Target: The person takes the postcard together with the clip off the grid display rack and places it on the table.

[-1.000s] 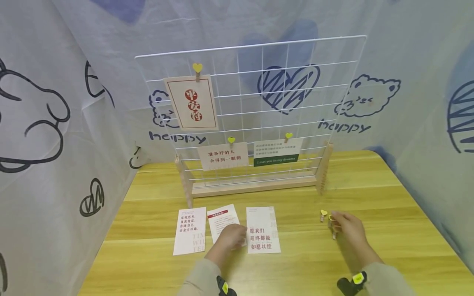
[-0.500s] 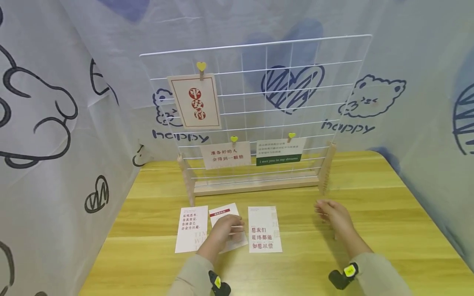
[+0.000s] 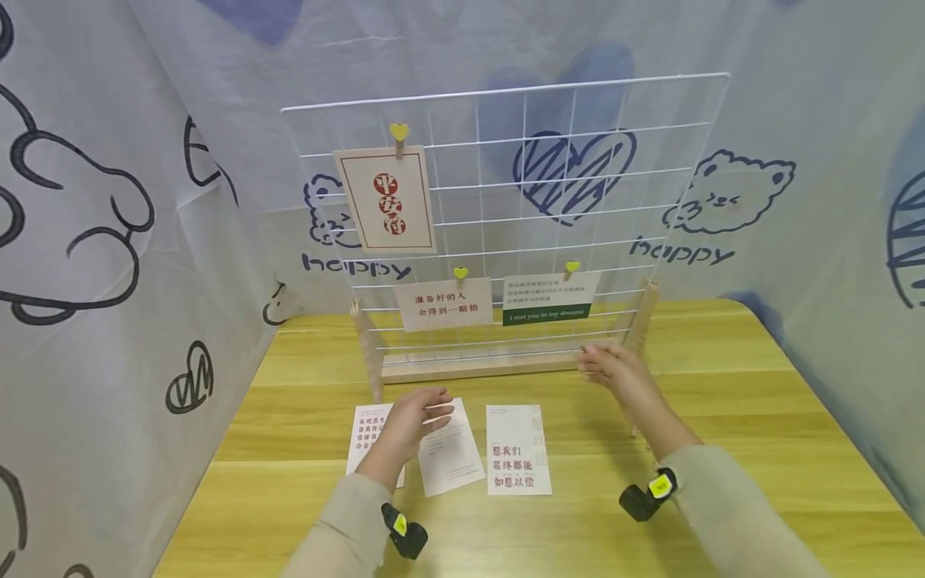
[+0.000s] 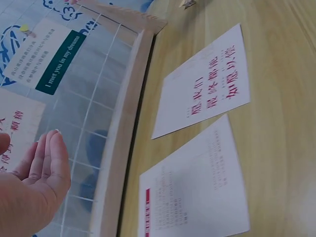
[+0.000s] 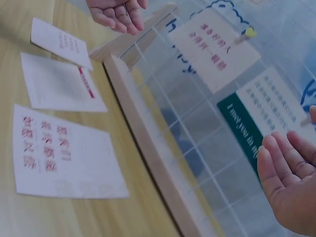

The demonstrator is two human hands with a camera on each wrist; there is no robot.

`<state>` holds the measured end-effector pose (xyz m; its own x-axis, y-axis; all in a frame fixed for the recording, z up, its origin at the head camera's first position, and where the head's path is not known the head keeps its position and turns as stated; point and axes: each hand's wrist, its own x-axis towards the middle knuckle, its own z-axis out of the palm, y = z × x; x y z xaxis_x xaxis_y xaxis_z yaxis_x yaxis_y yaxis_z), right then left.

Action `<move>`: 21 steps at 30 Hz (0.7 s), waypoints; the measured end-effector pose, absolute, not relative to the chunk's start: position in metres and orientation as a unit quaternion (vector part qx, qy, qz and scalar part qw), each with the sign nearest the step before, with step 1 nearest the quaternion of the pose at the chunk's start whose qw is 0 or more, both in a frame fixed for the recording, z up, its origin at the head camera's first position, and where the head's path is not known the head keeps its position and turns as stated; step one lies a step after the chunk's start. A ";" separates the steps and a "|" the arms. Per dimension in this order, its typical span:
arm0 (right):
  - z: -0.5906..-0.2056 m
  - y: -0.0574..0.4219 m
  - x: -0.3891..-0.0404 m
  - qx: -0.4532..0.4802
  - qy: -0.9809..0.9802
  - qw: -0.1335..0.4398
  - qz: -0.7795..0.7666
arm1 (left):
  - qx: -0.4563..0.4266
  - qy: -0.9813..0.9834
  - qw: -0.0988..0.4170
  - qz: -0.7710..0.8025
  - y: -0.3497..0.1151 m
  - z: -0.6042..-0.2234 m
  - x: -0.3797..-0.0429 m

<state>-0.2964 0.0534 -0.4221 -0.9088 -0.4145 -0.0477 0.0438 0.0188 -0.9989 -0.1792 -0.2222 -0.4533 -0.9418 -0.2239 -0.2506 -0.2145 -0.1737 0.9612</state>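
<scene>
My left hand [image 3: 413, 421] hovers over the left and middle paper cards, fingers loosely extended, with nothing in its grasp. The left card [image 3: 363, 449] is partly covered by it; the middle card [image 3: 453, 464] lies tilted, and the right card [image 3: 519, 437] lies straight beside it. My right hand [image 3: 616, 371] is raised before the right end of the white wire grid rack [image 3: 499, 369]. In the right wrist view its fingers [image 5: 276, 160] are relaxed and slightly bent, holding nothing, overlapping the green-and-white card [image 5: 242, 128] hung on the grid.
Yellow heart clips fix a red-bordered card [image 3: 386, 229], a pink card [image 3: 448, 313] and the green-and-white card to the grid. A small wooden clip [image 4: 187, 4] lies on the table [image 3: 730, 385] near my right forearm. Patterned cloth [image 3: 817, 104] encloses the table.
My right hand has left the clips on the table and moved up and left towards the grid. My left hand has lifted off the middle card and shifted left and up.
</scene>
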 end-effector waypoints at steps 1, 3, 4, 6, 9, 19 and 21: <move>-0.418 0.050 -0.297 -0.138 0.688 0.167 -0.692 | 0.169 -0.639 0.007 -0.750 -0.224 -0.451 -0.180; -0.411 0.044 -0.298 -0.144 0.681 0.169 -0.697 | 0.164 -0.639 0.014 -0.751 -0.228 -0.446 -0.181; -0.407 0.041 -0.299 -0.145 0.679 0.170 -0.699 | 0.164 -0.638 0.020 -0.752 -0.230 -0.443 -0.182; -0.400 0.036 -0.300 -0.149 0.672 0.171 -0.704 | 0.164 -0.637 0.030 -0.753 -0.234 -0.438 -0.184; -0.391 0.027 -0.300 -0.160 0.665 0.173 -0.709 | 0.167 -0.637 0.045 -0.752 -0.239 -0.430 -0.186; -0.364 -0.001 -0.308 -0.208 0.673 0.168 -0.690 | 0.164 -0.625 0.072 -0.760 -0.251 -0.409 -0.190; -0.357 -0.008 -0.310 -0.211 0.669 0.169 -0.692 | 0.163 -0.622 0.075 -0.762 -0.254 -0.404 -0.190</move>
<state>-0.3097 -0.0084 -0.3568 -0.8544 -0.5155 0.0658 -0.0484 -0.0472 -0.9977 -0.1900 -0.2539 -0.4045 -0.9360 -0.3160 -0.1550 -0.0884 -0.2151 0.9726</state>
